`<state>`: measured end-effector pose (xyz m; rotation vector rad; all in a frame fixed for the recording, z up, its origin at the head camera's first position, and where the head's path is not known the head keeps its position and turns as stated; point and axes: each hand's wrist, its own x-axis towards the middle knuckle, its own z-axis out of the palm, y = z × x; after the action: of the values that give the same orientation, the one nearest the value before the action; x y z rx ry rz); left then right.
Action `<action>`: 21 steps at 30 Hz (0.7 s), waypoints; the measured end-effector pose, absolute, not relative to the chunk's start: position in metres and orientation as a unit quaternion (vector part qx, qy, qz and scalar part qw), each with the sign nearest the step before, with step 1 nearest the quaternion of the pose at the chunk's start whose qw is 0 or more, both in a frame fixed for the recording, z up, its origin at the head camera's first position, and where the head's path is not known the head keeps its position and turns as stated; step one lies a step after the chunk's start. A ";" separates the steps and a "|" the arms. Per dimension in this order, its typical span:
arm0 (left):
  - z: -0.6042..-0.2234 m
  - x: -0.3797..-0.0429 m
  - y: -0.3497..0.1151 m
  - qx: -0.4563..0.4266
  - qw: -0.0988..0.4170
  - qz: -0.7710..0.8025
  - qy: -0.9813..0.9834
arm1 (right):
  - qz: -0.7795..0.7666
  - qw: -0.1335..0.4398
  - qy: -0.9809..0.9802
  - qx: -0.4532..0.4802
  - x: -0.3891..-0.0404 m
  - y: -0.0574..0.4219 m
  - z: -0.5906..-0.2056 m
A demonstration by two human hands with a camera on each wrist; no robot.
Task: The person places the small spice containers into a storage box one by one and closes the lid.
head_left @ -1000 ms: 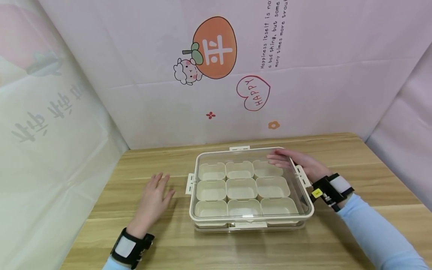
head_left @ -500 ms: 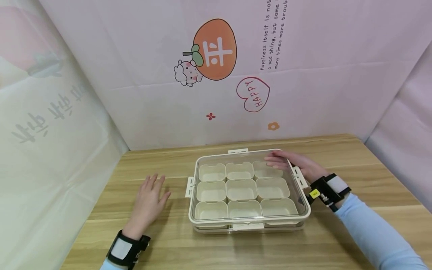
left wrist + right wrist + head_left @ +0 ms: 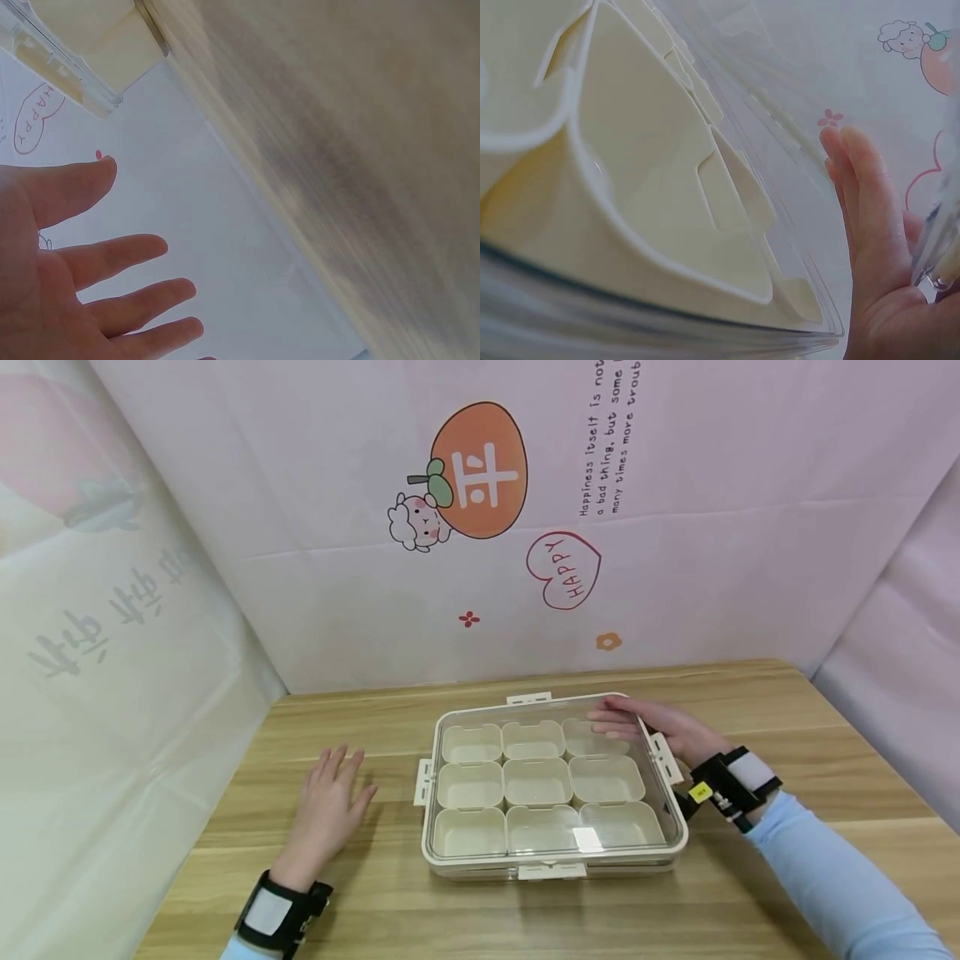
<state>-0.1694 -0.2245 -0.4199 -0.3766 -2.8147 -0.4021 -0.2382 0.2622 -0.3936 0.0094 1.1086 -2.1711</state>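
Note:
A clear storage box [image 3: 637, 868] stands at the centre of the table, with several cream cups [image 3: 645, 172] in rows inside. Over it lies a transparent lid [image 3: 480, 863] with a cream rim and side latches. My right hand [image 3: 675, 727] is at the lid's far right corner, its straight fingers showing through the clear panel from beneath. From the right wrist those fingers point up beside the cups. My left hand [image 3: 322, 818] stays apart, left of the box, fingers spread and relaxed. The left wrist view shows its palm, holding nothing.
The wooden table [image 3: 375, 910] ends at a printed white cloth [image 3: 337, 610] along the back. More cloth hangs at both sides. A cream latch [image 3: 423, 782] juts from the lid's left edge, and another latch [image 3: 552, 871] sits at the front.
The lid's front edge has come down closer to the box, and its right side has shifted slightly left with my right hand. My left hand has drifted a little to the left.

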 end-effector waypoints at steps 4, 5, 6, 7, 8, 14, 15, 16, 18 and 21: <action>-0.418 -0.169 -0.223 -0.128 0.129 -0.139 -0.973 | -0.827 0.348 0.440 -0.009 -0.239 0.263 -0.396; -0.418 -0.169 -0.223 -0.128 0.129 -0.139 -0.973 | -0.828 0.348 0.440 -0.007 -0.240 0.263 -0.396; -0.418 -0.169 -0.223 -0.128 0.129 -0.139 -0.973 | -0.829 0.348 0.439 -0.004 -0.240 0.263 -0.397; -0.418 -0.169 -0.223 -0.128 0.130 -0.139 -0.973 | -0.829 0.347 0.439 0.001 -0.241 0.263 -0.398; -0.417 -0.169 -0.223 -0.128 0.131 -0.139 -0.973 | -0.830 0.347 0.437 0.004 -0.241 0.263 -0.399; -0.417 -0.169 -0.222 -0.127 0.131 -0.142 -0.973 | -0.825 0.347 0.445 0.022 -0.242 0.264 -0.402; -0.417 -0.169 -0.222 -0.127 0.131 -0.142 -0.973 | -0.822 0.343 0.454 0.024 -0.242 0.264 -0.402; -0.417 -0.169 -0.222 -0.127 0.133 -0.142 -0.973 | -0.820 0.338 0.462 0.027 -0.242 0.264 -0.403; -0.416 -0.168 -0.222 -0.128 0.136 -0.143 -0.972 | -0.808 0.324 0.491 0.028 -0.241 0.263 -0.402; -0.417 -0.168 -0.221 -0.131 0.142 -0.143 -0.971 | -0.793 0.312 0.524 0.010 -0.238 0.264 -0.402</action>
<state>-0.1677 -0.2213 -0.4170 -0.3777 -2.8016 -0.4121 -0.2382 0.2638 -0.4025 0.0266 1.3829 -2.0916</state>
